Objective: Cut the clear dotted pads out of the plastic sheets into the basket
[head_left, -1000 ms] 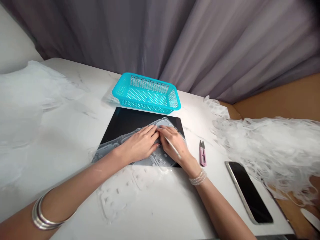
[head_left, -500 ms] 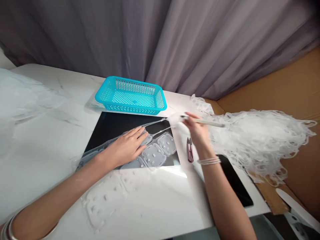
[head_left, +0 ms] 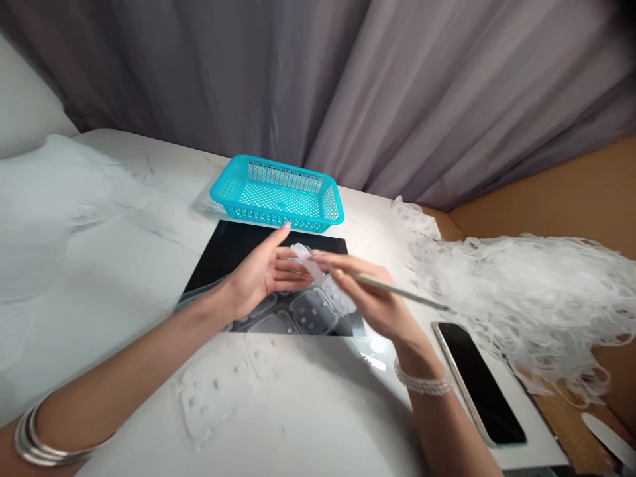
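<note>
My left hand [head_left: 258, 275] is open, thumb raised and fingers stretched toward the right, above a black mat [head_left: 218, 265]. My right hand [head_left: 375, 295] is closed around a slim, pale, pen-like tool [head_left: 397, 289]; its working tip is hidden or blurred. Between the fingertips of both hands is a small translucent strip [head_left: 309, 262]; which hand bears it I cannot tell. Below them, clear moulded plastic pieces [head_left: 311, 311] with small raised knobs lie on the mat. Another clear moulded piece [head_left: 213, 397] rests on the white table nearer me.
A blue perforated basket [head_left: 278, 215] stands behind the mat. At right are a large heap of white translucent loops [head_left: 527, 291] and a phone [head_left: 481, 384]. Blurred translucent sheeting [head_left: 54, 199] lies at left. A grey curtain [head_left: 298, 73] hangs behind.
My left hand has lifted off the plastic pieces and turned palm sideways. My right hand has moved left with the tool, toward it. The small thread snips no longer show, and the phone is more exposed.
</note>
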The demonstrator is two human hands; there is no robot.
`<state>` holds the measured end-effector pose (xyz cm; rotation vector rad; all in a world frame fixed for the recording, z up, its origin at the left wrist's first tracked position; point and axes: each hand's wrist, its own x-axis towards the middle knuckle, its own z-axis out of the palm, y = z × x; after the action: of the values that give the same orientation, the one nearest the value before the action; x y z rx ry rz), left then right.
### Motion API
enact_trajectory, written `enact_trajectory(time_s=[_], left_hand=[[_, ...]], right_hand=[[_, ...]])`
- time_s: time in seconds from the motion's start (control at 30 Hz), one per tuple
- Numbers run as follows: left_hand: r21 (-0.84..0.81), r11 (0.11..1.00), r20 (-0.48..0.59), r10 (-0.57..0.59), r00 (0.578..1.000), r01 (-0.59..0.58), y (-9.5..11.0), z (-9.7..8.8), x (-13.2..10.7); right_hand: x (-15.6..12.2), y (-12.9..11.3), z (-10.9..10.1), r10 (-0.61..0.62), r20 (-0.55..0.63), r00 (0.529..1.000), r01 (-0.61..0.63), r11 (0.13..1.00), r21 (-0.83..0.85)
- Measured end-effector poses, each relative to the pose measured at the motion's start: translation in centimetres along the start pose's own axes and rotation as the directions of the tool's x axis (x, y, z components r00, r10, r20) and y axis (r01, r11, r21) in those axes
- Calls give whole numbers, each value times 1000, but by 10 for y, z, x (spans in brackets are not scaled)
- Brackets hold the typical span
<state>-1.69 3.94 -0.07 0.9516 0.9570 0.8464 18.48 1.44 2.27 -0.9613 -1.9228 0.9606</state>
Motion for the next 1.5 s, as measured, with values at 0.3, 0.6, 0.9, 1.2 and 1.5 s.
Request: enact_trajectory(time_s=[0.3,0.6,0.9,1.2,1.5], left_hand=[[64,998,7,-10,1000,10,-10,-6,-1],[129,982,-127,157,979,-140,-20,1,1],[-236,952,-283,126,951,-196,-7,-5,4],[-346,932,-213,35,976,-109,-6,5,1],[-479,875,-95,-122,988,62,4,2,0]], right_hand=[[4,23,-2,273,-421,865,-291,957,22],[9,40,29,299,-388,872,-288,954,88],[8,69,-18,127,-562,817,-378,855,-356],[8,27,19,388,-264,883,-274,882,383],[8,35,21,433,-275,858,-251,822,512]])
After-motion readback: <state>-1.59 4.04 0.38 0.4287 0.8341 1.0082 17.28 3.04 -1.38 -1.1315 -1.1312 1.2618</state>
